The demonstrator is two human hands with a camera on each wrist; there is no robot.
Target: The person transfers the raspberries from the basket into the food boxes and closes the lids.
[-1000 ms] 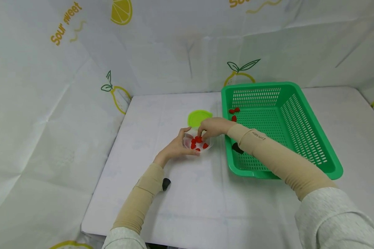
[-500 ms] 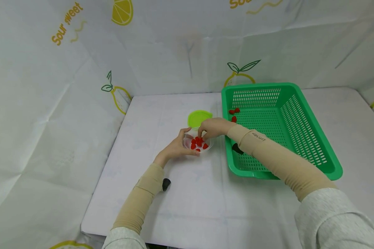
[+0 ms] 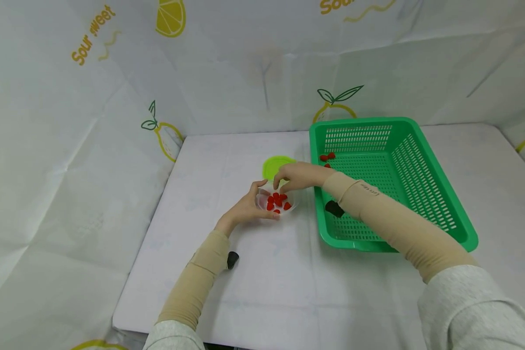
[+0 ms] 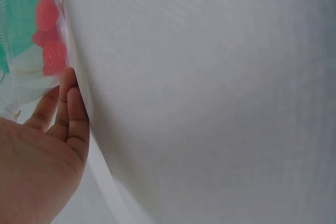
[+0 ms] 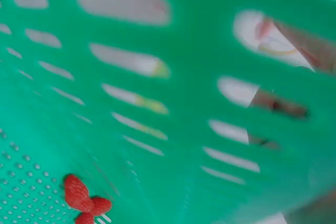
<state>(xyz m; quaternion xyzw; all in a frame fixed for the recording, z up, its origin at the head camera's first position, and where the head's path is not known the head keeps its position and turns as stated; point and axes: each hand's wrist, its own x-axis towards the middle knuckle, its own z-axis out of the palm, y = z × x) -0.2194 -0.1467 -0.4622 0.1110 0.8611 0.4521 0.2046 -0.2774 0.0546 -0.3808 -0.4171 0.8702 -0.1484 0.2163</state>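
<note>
**Hands at the clear container of red berries**

The clear plastic container (image 3: 276, 203) stands on the white table (image 3: 262, 287), just left of the green slotted basket (image 3: 420, 194) and just in front of the lime-green lid (image 3: 276, 165), which lies flat on the table.

Left hand (image 3: 245, 209): it cups the container from the left side. The thumb curls over the far rim and the fingers wrap beneath the near side. In the left wrist view the fingers (image 4: 71, 114) lie together against the container wall (image 4: 31, 77), with red berries (image 4: 50, 40) visible through the clear plastic.

Right hand (image 3: 298, 176): it is positioned above the far right rim of the container, apart from the berries. The fingers are curled downward with the tips drawn together. Whether a berry is pinched between them cannot be told from the head view; the right wrist view shows only the blurred basket wall (image 5: 173, 103).

Contents: several red berries (image 3: 276, 201) lie in the container. Further red berries (image 3: 327, 156) remain in the far left corner of the basket; the right wrist view shows them on the perforated basket floor (image 5: 81, 196).

Both forearms wear tan sleeves (image 3: 376, 214).
</note>
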